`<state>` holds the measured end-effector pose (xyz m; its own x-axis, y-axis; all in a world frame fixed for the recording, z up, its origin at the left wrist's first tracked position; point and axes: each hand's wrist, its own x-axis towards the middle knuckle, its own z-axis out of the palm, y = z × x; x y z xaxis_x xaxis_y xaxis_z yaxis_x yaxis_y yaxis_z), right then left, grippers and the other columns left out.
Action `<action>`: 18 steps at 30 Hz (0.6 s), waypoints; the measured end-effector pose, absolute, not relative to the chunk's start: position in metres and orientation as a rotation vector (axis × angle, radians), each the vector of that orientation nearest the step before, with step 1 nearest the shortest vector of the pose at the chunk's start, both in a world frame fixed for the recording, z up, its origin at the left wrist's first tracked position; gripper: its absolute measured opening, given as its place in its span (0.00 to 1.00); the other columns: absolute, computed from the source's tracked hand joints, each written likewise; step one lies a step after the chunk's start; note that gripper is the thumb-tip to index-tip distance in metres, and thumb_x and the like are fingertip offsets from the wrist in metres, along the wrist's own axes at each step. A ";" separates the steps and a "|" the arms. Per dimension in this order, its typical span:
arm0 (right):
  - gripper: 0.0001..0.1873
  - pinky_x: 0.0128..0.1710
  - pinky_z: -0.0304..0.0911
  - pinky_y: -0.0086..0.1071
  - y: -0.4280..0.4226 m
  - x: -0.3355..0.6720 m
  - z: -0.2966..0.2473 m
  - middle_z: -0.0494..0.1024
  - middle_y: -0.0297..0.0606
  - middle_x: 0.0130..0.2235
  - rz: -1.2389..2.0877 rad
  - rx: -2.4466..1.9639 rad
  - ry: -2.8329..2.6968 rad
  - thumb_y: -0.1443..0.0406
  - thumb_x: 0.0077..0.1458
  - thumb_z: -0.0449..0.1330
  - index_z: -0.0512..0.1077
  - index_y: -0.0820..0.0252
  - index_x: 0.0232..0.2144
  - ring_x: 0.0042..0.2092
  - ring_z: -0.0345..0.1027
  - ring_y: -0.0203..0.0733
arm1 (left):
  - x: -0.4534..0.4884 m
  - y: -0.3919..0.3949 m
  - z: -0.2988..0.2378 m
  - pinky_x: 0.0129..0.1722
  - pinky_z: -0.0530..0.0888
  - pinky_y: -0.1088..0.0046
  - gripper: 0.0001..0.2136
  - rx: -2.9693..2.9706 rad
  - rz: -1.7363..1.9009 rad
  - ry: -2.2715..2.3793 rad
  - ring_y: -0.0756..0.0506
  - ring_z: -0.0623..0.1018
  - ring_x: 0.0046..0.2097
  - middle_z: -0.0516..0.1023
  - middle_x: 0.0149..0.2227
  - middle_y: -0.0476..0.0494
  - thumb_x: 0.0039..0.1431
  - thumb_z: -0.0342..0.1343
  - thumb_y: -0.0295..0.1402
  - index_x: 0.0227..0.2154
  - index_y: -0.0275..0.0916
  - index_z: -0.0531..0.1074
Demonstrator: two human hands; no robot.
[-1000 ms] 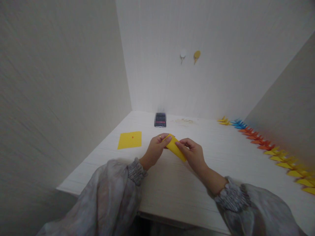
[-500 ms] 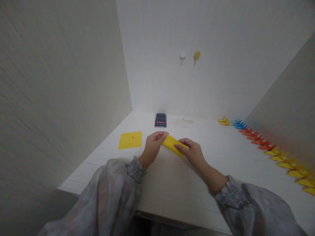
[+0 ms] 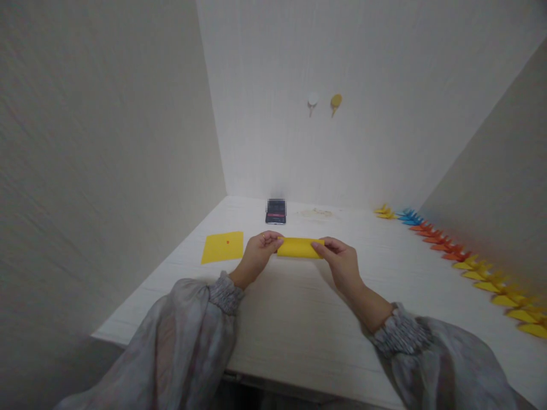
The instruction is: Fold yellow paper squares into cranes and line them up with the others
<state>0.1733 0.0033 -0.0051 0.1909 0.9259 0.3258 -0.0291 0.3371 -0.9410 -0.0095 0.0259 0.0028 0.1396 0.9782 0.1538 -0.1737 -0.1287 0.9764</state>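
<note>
A strip of folded yellow paper (image 3: pixel 298 248) is stretched level between my two hands, over the white tabletop. My left hand (image 3: pixel 259 251) pinches its left end between thumb and fingers; a ring shows on one finger. At the other end my right hand (image 3: pixel 342 260) grips the paper, thumb on the near face and fingers behind. Left of my left hand lies a flat sheet of yellow paper (image 3: pixel 216 249) with a small orange-red mark on it.
Near the back wall stands a dark folding phone (image 3: pixel 276 212), half open. Along the right side runs a row of folded paper figures, yellow (image 3: pixel 491 283), red-orange (image 3: pixel 440 240) and blue (image 3: pixel 409 217). Two hooks, white (image 3: pixel 313 99) and yellow (image 3: pixel 336 101), hang on the wall.
The folded yellow paper has turned from a downward slant on the right to level. My right hand has shifted its hold to the paper's right end, and my left hand has moved slightly left.
</note>
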 end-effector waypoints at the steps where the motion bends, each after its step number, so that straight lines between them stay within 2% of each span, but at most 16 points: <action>1: 0.07 0.28 0.58 0.29 0.003 0.173 -0.005 0.72 0.33 0.24 0.861 -0.985 -1.170 0.62 0.39 0.64 0.73 0.60 0.22 0.27 0.63 0.34 | -0.010 0.025 0.003 0.31 0.68 0.75 0.12 1.254 1.267 0.902 0.52 0.72 0.27 0.74 0.24 0.49 0.39 0.60 0.36 0.27 0.34 0.71; 18: 0.07 0.28 0.58 0.28 0.001 0.171 -0.001 0.71 0.32 0.23 0.861 -0.996 -1.146 0.63 0.38 0.64 0.72 0.60 0.21 0.26 0.62 0.33 | -0.010 0.020 0.010 0.30 0.68 0.75 0.13 1.215 1.247 0.877 0.52 0.72 0.27 0.75 0.25 0.47 0.39 0.61 0.36 0.29 0.34 0.71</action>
<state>0.1708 0.0011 -0.0009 0.2087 0.9253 0.3166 -0.0460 0.3327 -0.9419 -0.0099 0.0202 0.0101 0.1622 0.9784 0.1281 -0.2107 -0.0924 0.9732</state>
